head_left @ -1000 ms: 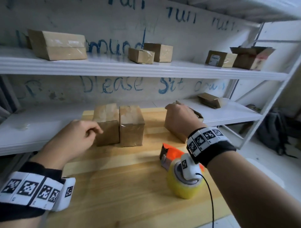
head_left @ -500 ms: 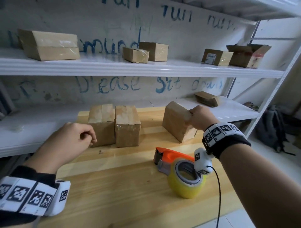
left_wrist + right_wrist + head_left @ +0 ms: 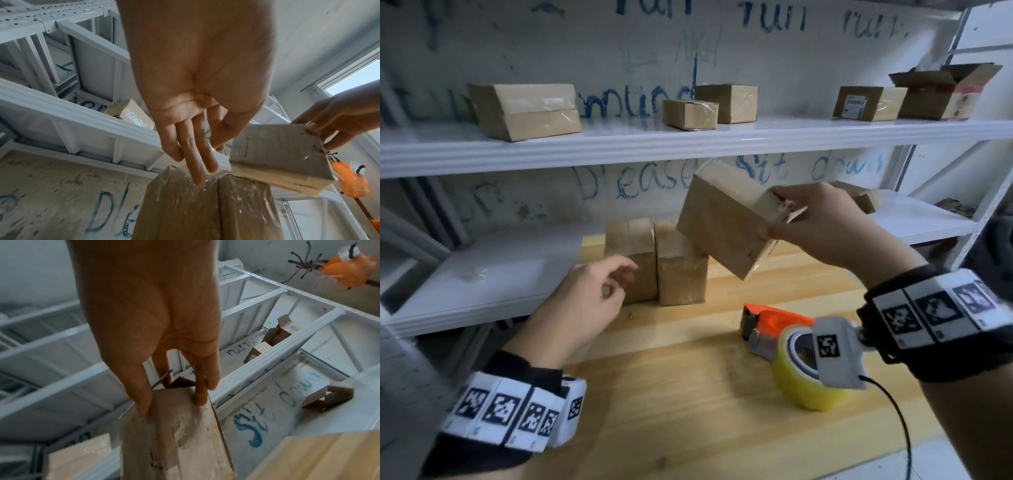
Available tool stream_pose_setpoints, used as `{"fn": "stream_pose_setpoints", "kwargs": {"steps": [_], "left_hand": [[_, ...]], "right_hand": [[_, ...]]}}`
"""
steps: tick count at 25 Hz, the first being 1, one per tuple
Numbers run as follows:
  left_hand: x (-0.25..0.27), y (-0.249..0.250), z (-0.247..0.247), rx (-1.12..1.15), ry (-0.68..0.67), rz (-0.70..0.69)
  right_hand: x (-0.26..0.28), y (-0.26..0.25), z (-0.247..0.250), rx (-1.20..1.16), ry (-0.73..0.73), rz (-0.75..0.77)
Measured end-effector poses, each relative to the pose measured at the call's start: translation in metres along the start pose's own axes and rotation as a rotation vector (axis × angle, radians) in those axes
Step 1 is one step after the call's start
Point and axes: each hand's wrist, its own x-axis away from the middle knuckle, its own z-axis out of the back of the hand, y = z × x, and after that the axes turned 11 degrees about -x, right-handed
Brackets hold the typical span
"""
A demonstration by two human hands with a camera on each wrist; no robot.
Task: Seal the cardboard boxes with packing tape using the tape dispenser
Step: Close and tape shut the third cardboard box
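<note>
My right hand (image 3: 780,222) grips one end of a small cardboard box (image 3: 722,219) and holds it tilted in the air above the wooden table (image 3: 654,394); in the right wrist view the thumb and fingers pinch that box (image 3: 176,434). Two taped boxes (image 3: 657,263) stand side by side at the back of the table. My left hand (image 3: 616,277) hovers just in front of the left one, fingers loose and empty; in the left wrist view the fingers (image 3: 195,162) hang over the taped boxes (image 3: 205,207). An orange tape dispenser (image 3: 777,325) with a yellow roll (image 3: 801,387) lies on the table under my right wrist.
White metal shelves (image 3: 688,144) stand behind the table. The upper shelf carries several cardboard boxes, including a large one (image 3: 527,109) at left and an open one (image 3: 945,92) at right. Another small box (image 3: 863,198) lies on the lower shelf at right.
My right hand has lifted the box off the table and tilted it up towards the left. My left hand has loosened from a fist and moved closer to the two standing boxes.
</note>
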Motion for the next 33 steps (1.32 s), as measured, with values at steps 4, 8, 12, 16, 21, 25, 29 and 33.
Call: {"fn": "stream_pose_setpoints", "kwargs": {"steps": [4,8,12,16,21,25,29,33], "left_hand": [[0.000,0.012,-0.001,0.037,0.015,0.046],[0.005,0.024,0.002,0.160,0.037,0.088],[0.013,0.024,0.007,0.335,0.130,0.005],[0.020,0.027,-0.001,0.456,0.037,-0.120],[0.029,0.023,-0.006,0.250,0.026,-0.153],[0.035,0.019,-0.003,0.152,-0.051,-0.155],[0.036,0.020,-0.005,0.058,-0.153,-0.173],[0.036,0.016,-0.002,0.021,-0.162,-0.167]], "right_hand": [[0.024,-0.006,-0.013,-0.176,-0.090,0.082],[0.038,0.005,-0.030,-0.336,-0.139,0.110],[0.056,0.021,-0.036,-0.486,-0.219,0.145],[0.072,0.028,-0.051,-0.502,-0.312,0.173],[0.081,0.027,-0.067,-0.463,-0.335,0.188],[0.084,0.026,-0.058,-0.335,-0.335,0.144],[0.085,0.033,-0.040,-0.158,-0.297,-0.017],[0.092,0.041,-0.033,0.187,-0.427,-0.205]]}}
